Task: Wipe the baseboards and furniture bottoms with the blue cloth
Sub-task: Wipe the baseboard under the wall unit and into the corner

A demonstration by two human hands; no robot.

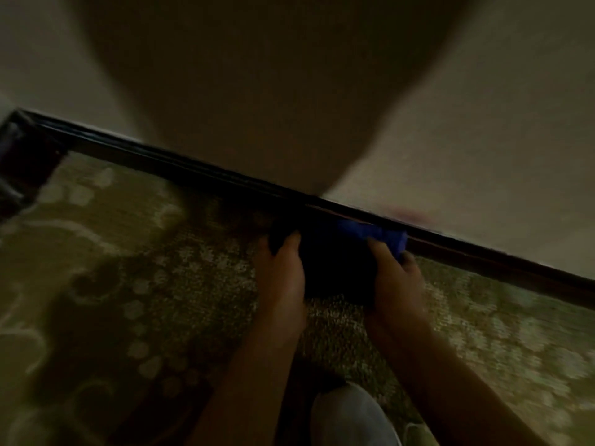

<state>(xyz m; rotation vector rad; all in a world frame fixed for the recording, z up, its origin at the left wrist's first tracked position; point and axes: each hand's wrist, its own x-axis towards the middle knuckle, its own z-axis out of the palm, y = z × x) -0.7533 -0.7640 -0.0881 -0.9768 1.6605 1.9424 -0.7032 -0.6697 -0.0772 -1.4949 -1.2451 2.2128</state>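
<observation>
The blue cloth (341, 255) is bunched against the dark baseboard (180, 160), which runs diagonally from upper left to lower right along a pale wall. My left hand (285, 275) grips the cloth's left end, fingers curled over it. My right hand (397, 278) grips its right end, where a brighter blue fold shows against the baseboard. Most of the cloth lies in deep shadow between the hands. The frame is dim and blurred.
A patterned green-beige carpet (128, 284) covers the floor. A dark corner piece (22, 156) of trim or furniture stands at far left. My knee in grey fabric (351, 416) is at the bottom. My shadow falls on the wall (257, 91).
</observation>
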